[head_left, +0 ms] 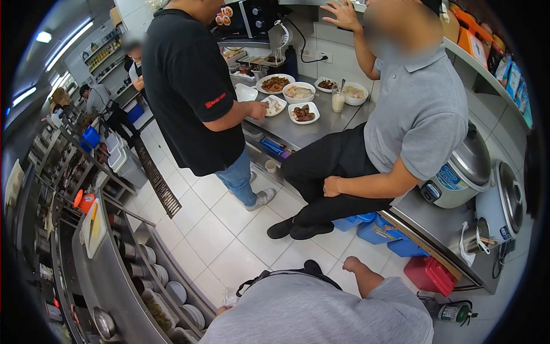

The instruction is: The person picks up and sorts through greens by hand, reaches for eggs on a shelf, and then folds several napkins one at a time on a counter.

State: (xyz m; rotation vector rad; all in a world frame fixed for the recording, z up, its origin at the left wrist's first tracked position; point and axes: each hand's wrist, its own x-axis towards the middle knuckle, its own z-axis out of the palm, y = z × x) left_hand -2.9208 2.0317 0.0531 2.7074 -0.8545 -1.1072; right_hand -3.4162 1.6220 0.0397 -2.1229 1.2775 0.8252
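My right hand [353, 265] hangs low beside my grey shirt, fingers curled closed with nothing visible in them, above the tiled floor. Only a small part of my left hand [222, 310] shows at my other side, its fingers hidden. A clear crumpled plastic [230, 297] lies right by it; whether I hold it cannot be made out. Neither hand touches the food on the steel counter [315, 131]. There, a person in a black shirt [186, 86] reaches to a white dish [275, 105]. A person in a grey polo [415, 103] sits on the counter, one hand raised.
Shelves with stacked plates [193, 315] and a cutting board with a knife [95, 229] stand at left. Rice cookers [458, 169] are at right, above blue bins [375, 229] and a red box [431, 275]. A floor drain [156, 178] and two more people are farther back.
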